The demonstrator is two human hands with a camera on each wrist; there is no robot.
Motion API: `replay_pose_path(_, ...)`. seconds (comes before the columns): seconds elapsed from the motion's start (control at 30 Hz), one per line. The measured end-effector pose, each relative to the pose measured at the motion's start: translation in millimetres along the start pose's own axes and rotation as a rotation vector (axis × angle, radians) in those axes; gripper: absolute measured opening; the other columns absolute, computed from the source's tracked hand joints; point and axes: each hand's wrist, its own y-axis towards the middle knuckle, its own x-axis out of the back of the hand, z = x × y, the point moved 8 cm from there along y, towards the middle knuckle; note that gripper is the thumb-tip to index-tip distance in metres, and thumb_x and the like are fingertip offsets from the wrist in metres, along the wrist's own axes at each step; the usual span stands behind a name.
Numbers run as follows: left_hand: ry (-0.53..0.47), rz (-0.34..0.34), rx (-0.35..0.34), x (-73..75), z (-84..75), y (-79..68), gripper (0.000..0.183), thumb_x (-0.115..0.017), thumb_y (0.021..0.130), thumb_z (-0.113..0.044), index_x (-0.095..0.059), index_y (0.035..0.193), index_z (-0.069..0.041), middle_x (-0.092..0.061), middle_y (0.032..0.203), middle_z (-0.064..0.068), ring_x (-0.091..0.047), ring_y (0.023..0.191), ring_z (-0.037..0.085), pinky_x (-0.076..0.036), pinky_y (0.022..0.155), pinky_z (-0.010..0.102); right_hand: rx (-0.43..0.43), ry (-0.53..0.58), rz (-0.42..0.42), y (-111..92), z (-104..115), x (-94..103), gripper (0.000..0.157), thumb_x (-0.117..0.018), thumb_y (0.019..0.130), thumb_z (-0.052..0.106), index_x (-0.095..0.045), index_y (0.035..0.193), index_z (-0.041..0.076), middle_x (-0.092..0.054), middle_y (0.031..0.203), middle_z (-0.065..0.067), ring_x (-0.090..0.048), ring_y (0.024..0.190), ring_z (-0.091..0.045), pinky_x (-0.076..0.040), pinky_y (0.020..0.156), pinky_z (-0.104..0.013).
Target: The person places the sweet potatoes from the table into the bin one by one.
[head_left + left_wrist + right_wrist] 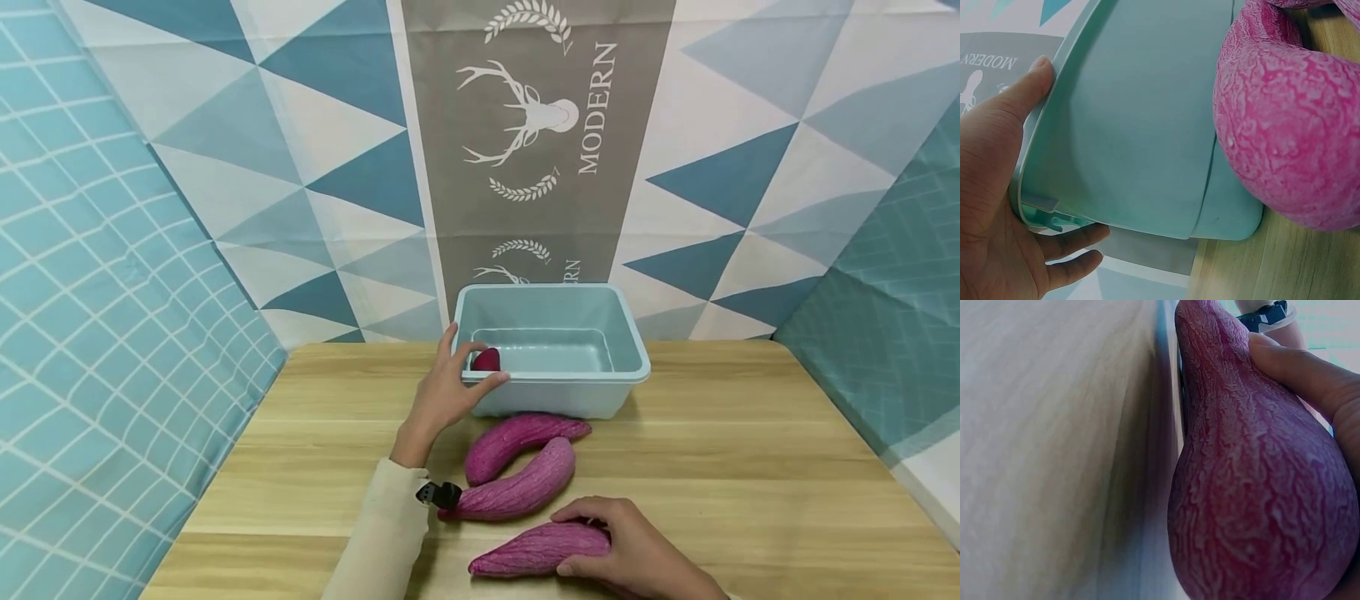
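My left hand point(447, 387) holds the front left corner of a pale blue plastic basin point(555, 393), thumb over the front rim and other fingers at the left side. Inside that corner, a dark red rounded thing point(487, 360) shows between thumb and index finger. My right hand point(628, 546) grips a wrinkled purple sweet potato point(536, 548) low over the table, fingers and thumb round its thicker end; the right wrist view shows the sweet potato point(1254, 469) large. Two more curved purple sweet potatoes point(517, 492) point(517, 439) lie before the basin.
The wooden table point(750, 467) runs up to a patterned cloth backdrop point(337, 167). Blue tiled-print cloth point(97, 292) hangs along the left. A black camera piece point(438, 495) on my left wrist overlaps the tip of the middle sweet potato.
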Motion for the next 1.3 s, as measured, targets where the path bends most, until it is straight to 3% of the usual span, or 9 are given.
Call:
replay_pose_path(0.5, -0.014, -0.005, -0.021, -2.1, -0.8, 2.0, 0.062, -0.068, 0.085, -0.067, -0.058, 0.134, -0.030, -0.008, 0.172, -0.001, -0.065, 0.120, 0.039, -0.055, 0.071, 0.042, 0.098, -0.115, -0.089, 2.3, 10.4, 18.7, 0.034, -0.080, 0.084, 0.043, -0.070, 0.115, 0.031, -0.072, 0.109, 0.018, -0.065, 0.100, 0.004, -0.054, 0.085, -0.022)
replay_pose_path(0.83, -0.019, -0.005, -0.020, -2.6, -0.1, 1.3, 0.061, -0.068, 0.085, -0.068, -0.058, 0.133, -0.031, -0.008, 0.171, -0.001, -0.064, 0.122, 0.038, -0.055, 0.073, 0.044, 0.093, -0.139, -0.127, 1.8, 16.6, 27.5, 0.036, -0.080, 0.083, 0.045, -0.070, 0.115, 0.033, -0.072, 0.111, 0.018, -0.065, 0.103, 0.003, -0.053, 0.086, -0.022)
replay_pose_path(1.1, -0.012, -0.014, -0.019, -0.3, 0.2, 1.0, 0.059, -0.068, 0.085, -0.067, -0.059, 0.132, -0.032, -0.010, 0.171, 0.002, -0.065, 0.121, 0.039, -0.056, 0.076, 0.048, 0.212, -0.208, -0.167, 3.2, 32.2, 38.4, 0.035, -0.079, 0.085, 0.042, -0.070, 0.116, 0.028, -0.075, 0.109, 0.012, -0.067, 0.103, -0.001, -0.055, 0.086, -0.024)
replay_pose_path(1.3, -0.013, -0.010, -0.013, -1.1, -1.1, -0.4, 0.059, -0.068, 0.085, -0.066, -0.059, 0.131, -0.032, -0.009, 0.171, 0.000, -0.064, 0.123, 0.039, -0.056, 0.077, 0.048, 0.176, -0.231, -0.170, 6.2, 32.9, 45.2, 0.036, -0.079, 0.085, 0.044, -0.070, 0.117, 0.030, -0.074, 0.111, 0.014, -0.067, 0.106, -0.002, -0.055, 0.089, -0.025)
